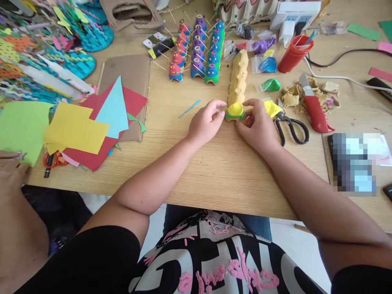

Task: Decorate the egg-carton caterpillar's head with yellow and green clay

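Note:
An egg carton strip [238, 77] lies lengthwise away from me, its bumps plain tan. Yellow clay [235, 109] covers the nearest bump, and a thin green clay band [230, 116] runs around its lower edge. My left hand [206, 122] holds the left side of that end with curled fingers. On the other side my right hand [257, 126] grips it, thumb low and fingers bent, partly hiding the edge. Beside the right hand are a bag of yellow clay [272, 108] and black-handled scissors [290, 125]. A blue modelling tool [190, 108] lies left of my left hand.
Three painted carton caterpillars [198, 53] stand behind, with sticks poking out. Coloured sheets [76, 130] and cardboard [125, 73] lie left; another person's hand [10, 171] is at the left edge. A red utility knife [314, 108], carton scraps [290, 96] and red cup [292, 55] are right.

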`<state>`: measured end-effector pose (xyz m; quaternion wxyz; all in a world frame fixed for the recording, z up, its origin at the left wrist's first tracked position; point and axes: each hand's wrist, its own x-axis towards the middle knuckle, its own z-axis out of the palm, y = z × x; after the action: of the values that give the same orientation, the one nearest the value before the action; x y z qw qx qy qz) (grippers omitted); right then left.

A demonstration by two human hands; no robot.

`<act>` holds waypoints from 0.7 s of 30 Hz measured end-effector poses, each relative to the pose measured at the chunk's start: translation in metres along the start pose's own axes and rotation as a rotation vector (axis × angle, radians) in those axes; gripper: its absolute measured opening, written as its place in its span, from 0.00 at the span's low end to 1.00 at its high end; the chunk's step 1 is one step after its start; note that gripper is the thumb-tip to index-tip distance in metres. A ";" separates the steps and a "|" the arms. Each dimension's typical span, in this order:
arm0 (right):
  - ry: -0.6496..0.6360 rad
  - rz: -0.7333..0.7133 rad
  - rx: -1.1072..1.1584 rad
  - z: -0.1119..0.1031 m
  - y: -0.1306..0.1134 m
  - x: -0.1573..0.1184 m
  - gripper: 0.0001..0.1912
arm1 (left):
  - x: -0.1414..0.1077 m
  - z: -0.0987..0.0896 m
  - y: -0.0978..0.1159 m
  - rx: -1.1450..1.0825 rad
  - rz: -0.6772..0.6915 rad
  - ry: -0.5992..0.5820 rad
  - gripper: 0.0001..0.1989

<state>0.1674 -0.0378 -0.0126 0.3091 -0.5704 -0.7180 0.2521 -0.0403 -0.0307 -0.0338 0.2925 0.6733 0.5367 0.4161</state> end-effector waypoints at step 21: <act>0.048 -0.099 0.521 0.010 0.013 0.002 0.33 | 0.004 -0.011 0.049 -1.428 -0.751 -0.143 0.18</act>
<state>0.1679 -0.0333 -0.0285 0.4743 -0.4415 -0.6485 0.3994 -0.0265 -0.0400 0.0140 0.8055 0.1240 0.3118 0.4885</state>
